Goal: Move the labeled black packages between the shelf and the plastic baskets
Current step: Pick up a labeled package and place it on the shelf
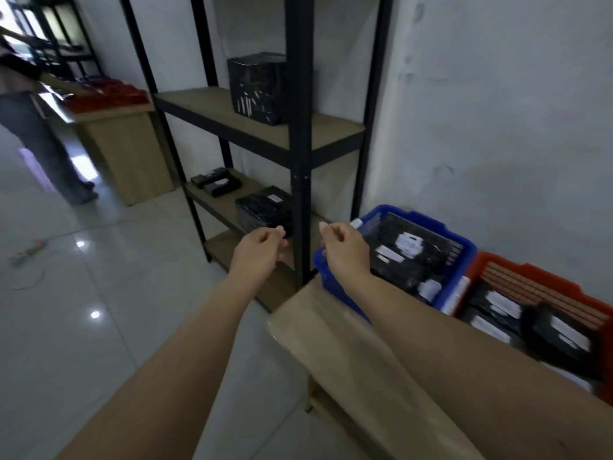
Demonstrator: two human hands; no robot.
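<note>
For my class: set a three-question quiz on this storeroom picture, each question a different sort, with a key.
1. True or false: the left hand holds a black package.
2. Which basket stands nearest the shelf unit? A) blue basket B) red basket C) a green one
3. Fill in: on the upper shelf board stands one ___ package.

Key: 1 false, both it and the right hand are loosely curled and hold nothing; 2 A; 3 black.
</note>
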